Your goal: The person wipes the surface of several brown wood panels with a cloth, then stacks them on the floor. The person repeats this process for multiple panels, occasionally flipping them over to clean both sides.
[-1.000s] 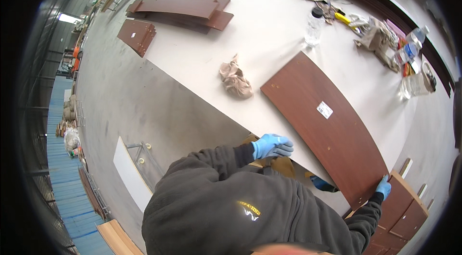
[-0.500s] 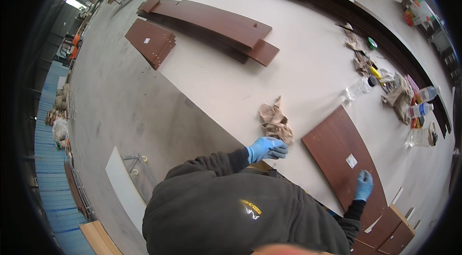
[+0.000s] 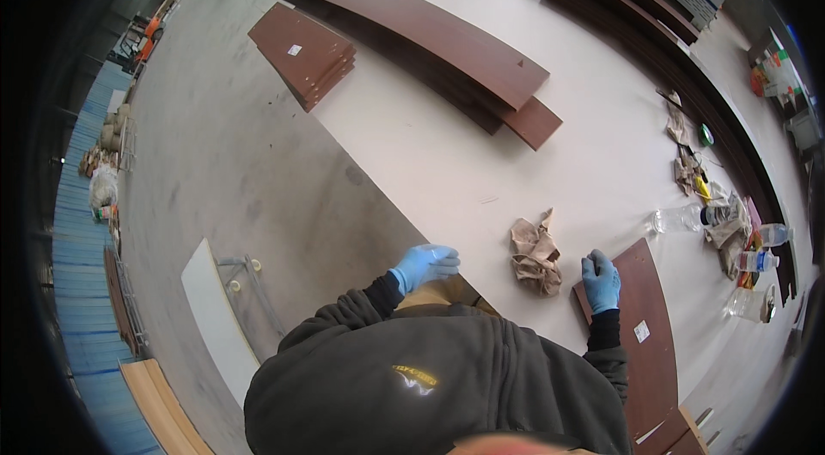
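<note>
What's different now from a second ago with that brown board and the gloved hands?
The brown board has slid rightward, off toward the person's right. The right hand shifted from its far corner to its near end. The left hand stayed at the table edge, and the crumpled paper stayed put.

The gloved right hand (image 3: 601,281) rests on a brown panel (image 3: 640,343). The left hand (image 3: 424,265) touches the bench (image 3: 447,171) edge, a crumpled rag (image 3: 535,253) between them.
</note>
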Demonstrator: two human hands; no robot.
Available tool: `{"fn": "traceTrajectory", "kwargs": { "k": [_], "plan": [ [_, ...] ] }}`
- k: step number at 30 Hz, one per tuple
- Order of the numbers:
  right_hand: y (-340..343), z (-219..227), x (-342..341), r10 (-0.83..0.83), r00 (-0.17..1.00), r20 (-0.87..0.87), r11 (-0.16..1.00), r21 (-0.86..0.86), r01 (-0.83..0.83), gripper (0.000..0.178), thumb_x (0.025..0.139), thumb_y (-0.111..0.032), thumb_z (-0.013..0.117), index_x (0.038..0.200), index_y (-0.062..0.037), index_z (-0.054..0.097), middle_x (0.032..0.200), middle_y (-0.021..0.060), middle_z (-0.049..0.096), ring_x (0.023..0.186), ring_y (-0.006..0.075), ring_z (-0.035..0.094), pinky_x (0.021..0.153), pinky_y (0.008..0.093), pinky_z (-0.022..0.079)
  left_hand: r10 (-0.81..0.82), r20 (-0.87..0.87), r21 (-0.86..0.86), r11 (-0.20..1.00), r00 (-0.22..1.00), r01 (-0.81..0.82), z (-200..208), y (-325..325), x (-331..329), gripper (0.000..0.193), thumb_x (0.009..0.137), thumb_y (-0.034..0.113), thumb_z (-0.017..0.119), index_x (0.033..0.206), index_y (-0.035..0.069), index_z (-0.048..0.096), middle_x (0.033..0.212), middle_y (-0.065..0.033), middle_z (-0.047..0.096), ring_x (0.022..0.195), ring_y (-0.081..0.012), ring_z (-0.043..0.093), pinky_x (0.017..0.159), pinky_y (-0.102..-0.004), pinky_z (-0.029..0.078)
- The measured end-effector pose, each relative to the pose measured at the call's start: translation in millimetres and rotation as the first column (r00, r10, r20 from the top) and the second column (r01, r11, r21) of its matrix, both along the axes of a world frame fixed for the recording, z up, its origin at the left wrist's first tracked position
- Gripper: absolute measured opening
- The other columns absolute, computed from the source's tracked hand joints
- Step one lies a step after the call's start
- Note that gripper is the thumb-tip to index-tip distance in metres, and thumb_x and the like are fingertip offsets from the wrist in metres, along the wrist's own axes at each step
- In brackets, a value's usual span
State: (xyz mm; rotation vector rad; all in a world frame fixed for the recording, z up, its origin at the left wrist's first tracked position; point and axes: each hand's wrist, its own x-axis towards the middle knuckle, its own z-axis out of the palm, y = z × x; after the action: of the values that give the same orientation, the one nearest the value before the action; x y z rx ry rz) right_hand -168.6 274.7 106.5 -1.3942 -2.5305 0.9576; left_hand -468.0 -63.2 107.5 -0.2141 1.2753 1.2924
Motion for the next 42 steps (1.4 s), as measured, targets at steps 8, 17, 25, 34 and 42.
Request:
{"fn": "traceTrajectory", "kwargs": {
  "k": [8,17,25,34,42],
  "plan": [
    [-31,-10,-158,-0.088,0.969,-0.231,0.996,-0.029,0.083,0.032,0.098,-0.025,0.067,0.118,0.0002,0.069,0.104,0.017,0.077,0.096,0.0288,0.074,0.087,0.0387,0.057,0.009,-0.065,0.093,0.996,0.998,-0.003,-4,-18,-179,0.05,0.106,0.033,0.064,0.141,-0.003,0.061,0.135,-0.0204,0.069,0.126,-0.0332,0.066,0.107,-0.0425,0.053],
    [-96,-6,-328,-0.091,0.956,-0.28,0.977,0.163,0.14,0.035,0.096,-0.018,0.07,0.125,0.0005,0.068,0.121,0.0217,0.073,0.11,0.0366,0.071,0.097,0.0436,0.055,0.102,-0.238,0.068,0.994,0.966,-0.088,14,-50,-408,0.051,0.106,0.034,0.064,0.141,-0.003,0.06,0.135,-0.0187,0.07,0.122,-0.0315,0.069,0.106,-0.0427,0.052],
    [-77,-2,-414,0.046,0.968,-0.246,0.947,0.318,0.035,0.044,0.093,-0.016,0.074,0.134,-0.0012,0.065,0.13,0.0204,0.071,0.119,0.0371,0.068,0.102,0.0446,0.053,0.238,-0.323,0.231,0.958,0.916,-0.168,38,-50,-519,0.051,0.107,0.033,0.062,0.142,-0.004,0.059,0.138,-0.0206,0.067,0.126,-0.0332,0.066,0.109,-0.0443,0.05],
    [-58,8,-557,0.206,0.955,-0.212,0.88,0.467,-0.086,0.051,0.087,-0.011,0.078,0.135,-0.0031,0.064,0.139,0.0169,0.067,0.121,0.0356,0.065,0.1,0.0451,0.053,0.451,-0.461,0.366,0.881,0.764,-0.299,61,-33,-740,0.045,0.103,0.029,0.069,0.138,0.001,0.065,0.133,-0.0164,0.071,0.12,-0.0326,0.07,0.101,-0.0437,0.055],
    [-89,12,-699,0.143,0.983,-0.118,0.883,0.463,-0.073,0.053,0.083,-0.01,0.078,0.134,-0.0024,0.062,0.146,0.0203,0.062,0.127,0.0397,0.062,0.106,0.0473,0.048,0.619,-0.531,0.285,0.773,0.578,-0.566,34,68,-1061,0.05,0.096,0.03,0.077,0.135,0.002,0.063,0.121,-0.0129,0.07,0.113,-0.0295,0.068,0.095,-0.0408,0.056]
  ]
}}
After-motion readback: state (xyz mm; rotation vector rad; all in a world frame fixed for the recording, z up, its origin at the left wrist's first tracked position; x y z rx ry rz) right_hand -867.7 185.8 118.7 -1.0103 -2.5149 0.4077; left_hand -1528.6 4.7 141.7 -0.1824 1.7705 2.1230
